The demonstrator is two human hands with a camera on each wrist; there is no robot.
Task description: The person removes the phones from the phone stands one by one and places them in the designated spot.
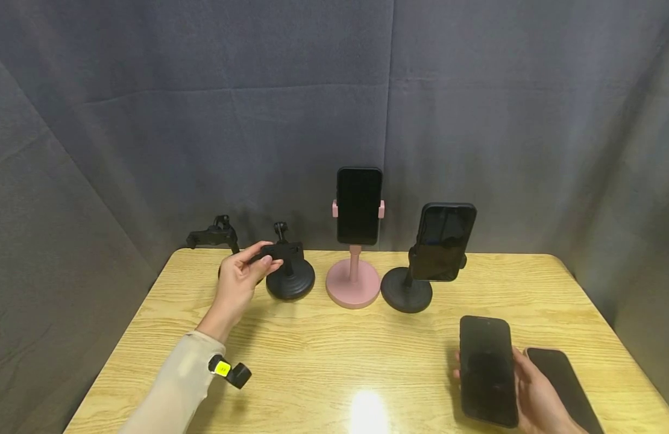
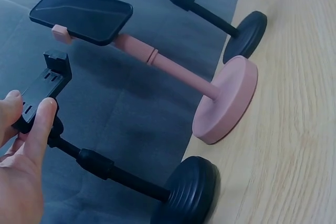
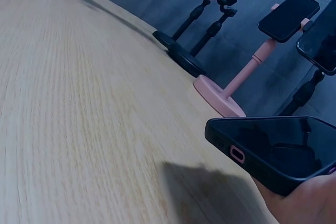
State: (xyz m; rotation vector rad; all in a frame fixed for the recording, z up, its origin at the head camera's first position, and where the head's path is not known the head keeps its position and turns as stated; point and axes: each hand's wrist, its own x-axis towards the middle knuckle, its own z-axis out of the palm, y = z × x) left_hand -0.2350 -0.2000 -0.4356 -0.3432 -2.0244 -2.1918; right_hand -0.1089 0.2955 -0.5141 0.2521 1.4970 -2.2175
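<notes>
My left hand (image 1: 241,274) pinches the clamp (image 1: 282,251) of a black phone stand (image 1: 291,283) between thumb and fingers. In the left wrist view the thumb and fingers lie at one end of this clamp (image 2: 44,87), and no phone sits in it. At the right, my right hand (image 1: 535,389) grips a black phone (image 1: 487,371) above the table, screen up. The right wrist view shows that phone (image 3: 278,148) in a dark case with a pink-rimmed cutout at its end. Part of the right hand is hidden beneath the phone.
A pink stand (image 1: 354,283) holds an upright phone (image 1: 358,206). Right of it, another black stand (image 1: 406,290) carries a tilted phone (image 1: 444,241). A further black stand (image 1: 215,235) is partly behind my left hand. One more phone (image 1: 563,386) lies on the wooden table (image 1: 313,361). Grey curtains (image 1: 313,120) surround it.
</notes>
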